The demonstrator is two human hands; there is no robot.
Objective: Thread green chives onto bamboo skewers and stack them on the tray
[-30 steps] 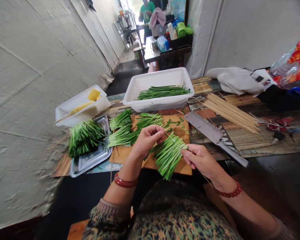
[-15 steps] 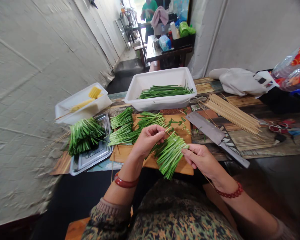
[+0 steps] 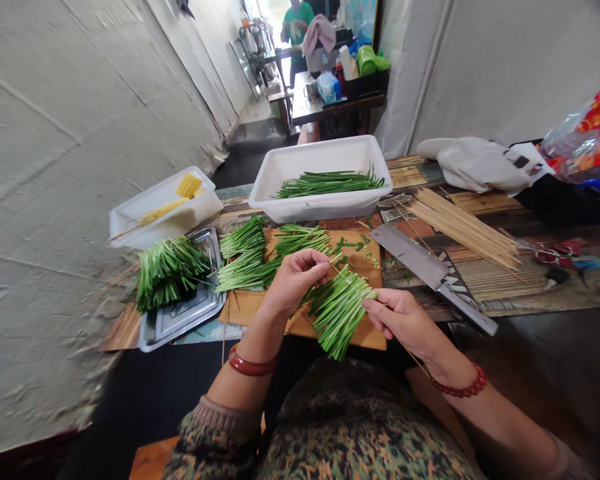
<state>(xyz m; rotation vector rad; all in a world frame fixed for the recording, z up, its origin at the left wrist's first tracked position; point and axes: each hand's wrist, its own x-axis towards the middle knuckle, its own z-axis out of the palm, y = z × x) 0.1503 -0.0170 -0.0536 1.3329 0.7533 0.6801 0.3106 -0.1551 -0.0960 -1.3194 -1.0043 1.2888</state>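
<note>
My right hand (image 3: 403, 319) pinches a row of cut garlic chives (image 3: 341, 313) at its right end. The chives are threaded side by side on a thin wooden skewer (image 3: 414, 358), which runs back under my right wrist. At the left end of the row, my left hand (image 3: 300, 277) is closed with thumb and forefinger on a chive, whose pale tip points up to the right. Both hands are over a wooden cutting board (image 3: 245, 310). Loose chives (image 3: 300, 241) lie on it beyond my left hand, beside another chive bunch (image 3: 243, 253).
A cleaver (image 3: 413, 257) lies right of the board, near a pile of bamboo skewers (image 3: 467, 230). A white tub (image 3: 320, 210) with chives stands behind. On the left are a metal tray (image 3: 180, 330) with chives and a tub (image 3: 200, 210) with yellow pieces. A person (image 3: 296, 30) stands far back.
</note>
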